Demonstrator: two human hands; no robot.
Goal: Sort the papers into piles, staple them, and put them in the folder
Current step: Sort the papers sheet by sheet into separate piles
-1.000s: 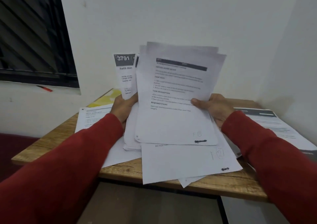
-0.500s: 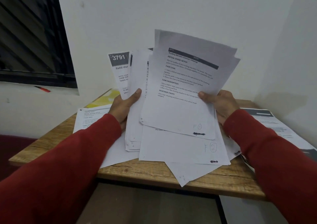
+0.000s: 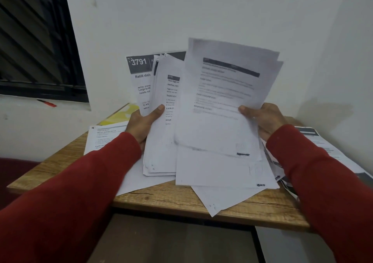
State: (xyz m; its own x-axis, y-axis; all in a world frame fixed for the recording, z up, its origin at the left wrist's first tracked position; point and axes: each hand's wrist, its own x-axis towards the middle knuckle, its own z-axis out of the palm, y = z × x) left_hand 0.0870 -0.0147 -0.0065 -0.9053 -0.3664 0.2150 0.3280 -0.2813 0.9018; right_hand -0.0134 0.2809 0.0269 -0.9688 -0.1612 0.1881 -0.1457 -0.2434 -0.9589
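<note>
Gripping fanned papers (image 3: 222,101), left hand (image 3: 142,124), right hand (image 3: 262,119)

Both arms wear long dark-red sleeves of plain, smooth cloth with no print or buttons showing. The left sleeve (image 3: 84,184) ends at the wrist, leaving the left hand (image 3: 143,122) bare. The right sleeve (image 3: 323,182) likewise stops at the wrist of the bare right hand (image 3: 264,119).

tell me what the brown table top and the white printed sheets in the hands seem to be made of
Brown table top: looks like wood or wood-look laminate, matte, with grain streaks and dark crack-like lines; which one is unclear.
White printed sheets: thin matte office paper; they bend and fan loosely where the left hand and right hand grip them.
</note>
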